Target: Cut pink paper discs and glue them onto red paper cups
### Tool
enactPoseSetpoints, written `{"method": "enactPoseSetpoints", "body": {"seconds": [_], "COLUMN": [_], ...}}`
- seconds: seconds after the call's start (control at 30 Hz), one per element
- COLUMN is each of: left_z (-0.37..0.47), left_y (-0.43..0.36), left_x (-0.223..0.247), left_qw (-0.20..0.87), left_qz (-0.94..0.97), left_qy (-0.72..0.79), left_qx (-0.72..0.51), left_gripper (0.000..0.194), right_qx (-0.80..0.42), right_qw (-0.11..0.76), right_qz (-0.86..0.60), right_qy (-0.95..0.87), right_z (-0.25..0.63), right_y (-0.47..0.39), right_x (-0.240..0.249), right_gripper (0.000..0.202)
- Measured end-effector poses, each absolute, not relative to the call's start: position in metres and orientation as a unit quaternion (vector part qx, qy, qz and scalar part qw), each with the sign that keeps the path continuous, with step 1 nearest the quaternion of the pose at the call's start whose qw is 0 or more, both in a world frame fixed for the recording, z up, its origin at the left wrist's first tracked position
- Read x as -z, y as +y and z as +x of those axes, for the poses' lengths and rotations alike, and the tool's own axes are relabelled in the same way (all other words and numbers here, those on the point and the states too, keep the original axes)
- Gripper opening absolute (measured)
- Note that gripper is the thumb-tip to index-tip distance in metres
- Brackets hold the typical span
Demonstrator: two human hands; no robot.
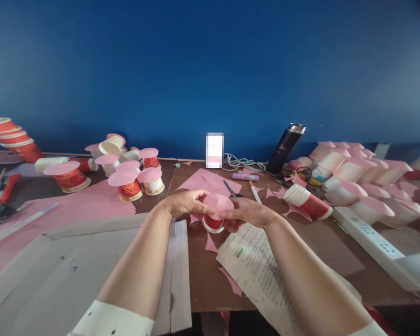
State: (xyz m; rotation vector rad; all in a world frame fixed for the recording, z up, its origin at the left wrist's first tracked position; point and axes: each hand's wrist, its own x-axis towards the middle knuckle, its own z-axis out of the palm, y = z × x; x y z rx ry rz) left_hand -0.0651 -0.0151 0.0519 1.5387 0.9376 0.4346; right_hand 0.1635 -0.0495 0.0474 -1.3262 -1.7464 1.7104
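A red paper cup point(213, 224) with a pink paper disc point(218, 203) on top is held between my hands over the middle of the brown table. My left hand point(189, 203) grips it from the left, its thumb at the disc's edge. From the right, my right hand point(243, 213) holds the disc and cup, with its thumb on the front of the disc and fingers curled below. Just behind lie a pink sheet point(203, 181) and dark scissors point(228, 187), partly hidden by my right hand. Pink scraps point(211, 243) lie in front of the cup.
Disc-topped cups point(128, 189) stand at left, near a grey board point(91, 275). A printed sheet point(259, 261) lies in front. At right are a black bottle point(283, 151), stacked cups point(308, 201), pink-topped white cups point(366, 170) and a power strip point(367, 242).
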Motion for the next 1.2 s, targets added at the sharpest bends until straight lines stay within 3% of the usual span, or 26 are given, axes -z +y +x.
{"method": "enactPoseSetpoints", "body": {"seconds": [0.2,0.37,0.5,0.7,0.9,1.07,1.2], "left_z": [-0.072,-0.068,-0.06,-0.058,-0.049,-0.042,-0.042], "left_y": [-0.014,-0.013,-0.012,-0.016,-0.015,-0.006,0.002], "left_x": [-0.053,-0.046,-0.044,-0.05,-0.046,-0.033,-0.02], "left_qw": [0.6,0.605,0.546,0.481,0.359,0.189,0.101], "left_qz": [0.701,0.727,0.77,0.789,0.777,0.718,0.707], "left_qy": [0.348,0.304,0.313,0.325,0.363,0.446,0.48], "left_qx": [-0.166,-0.118,-0.104,-0.201,-0.367,-0.5,-0.51], "left_gripper": [0.079,0.087,0.083,0.076,0.067,0.06,0.062], "right_qx": [-0.592,-0.472,-0.422,-0.403,-0.256,-0.25,-0.232], "right_qw": [0.147,0.129,0.14,0.241,0.37,0.399,0.413], "right_qz": [-0.409,-0.42,-0.434,-0.452,-0.483,-0.574,-0.558], "right_qy": [-0.678,-0.764,-0.783,-0.758,-0.752,-0.669,-0.682], "right_z": [0.167,0.167,0.164,0.163,0.162,0.153,0.143], "right_y": [-0.051,-0.049,-0.049,-0.049,-0.039,-0.031,-0.03], "right_x": [-0.053,-0.045,-0.039,-0.044,-0.035,-0.012,-0.002], "right_gripper": [0.047,0.044,0.041,0.055,0.064,0.048,0.033]}}
